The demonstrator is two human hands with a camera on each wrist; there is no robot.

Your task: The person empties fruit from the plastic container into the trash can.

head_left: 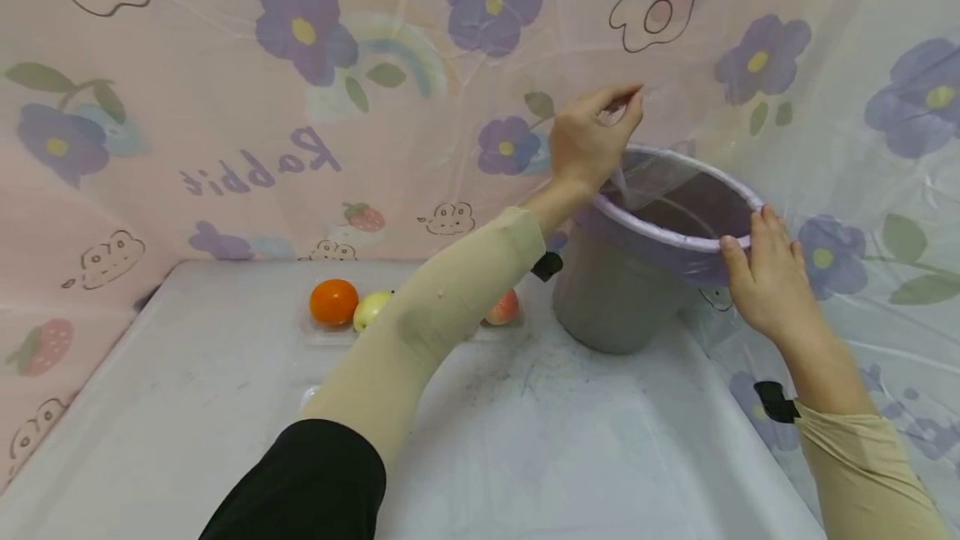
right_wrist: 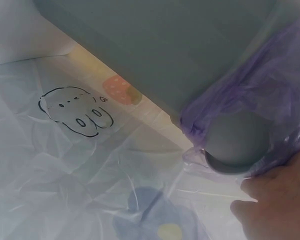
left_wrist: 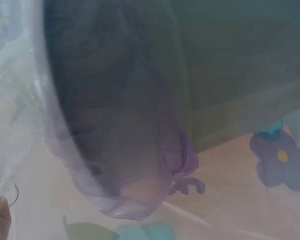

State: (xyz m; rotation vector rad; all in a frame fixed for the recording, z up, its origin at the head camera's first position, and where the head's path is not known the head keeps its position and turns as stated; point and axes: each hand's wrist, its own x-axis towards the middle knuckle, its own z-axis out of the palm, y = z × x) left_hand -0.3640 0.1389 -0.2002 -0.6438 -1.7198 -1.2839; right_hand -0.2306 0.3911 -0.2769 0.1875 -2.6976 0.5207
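While your right hand (head_left: pixel 768 282) rests its fingers on the liner-covered right rim of the grey trash bin (head_left: pixel 615 298), the clear plastic packaging (left_wrist: pixel 20 110) hangs below your nearer left hand (head_left: pixel 596 136), by the bin's mouth, pinched narrowly between thumb and fingers; its long axis is unclear.

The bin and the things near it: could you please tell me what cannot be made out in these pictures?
- Head view: the bottom of the bin, hidden by its near wall.
- Head view: anything between the green fruit and the peach-like fruit, behind the left sleeve.
- Left wrist view: most of the left hand, cut off at the lower left corner.
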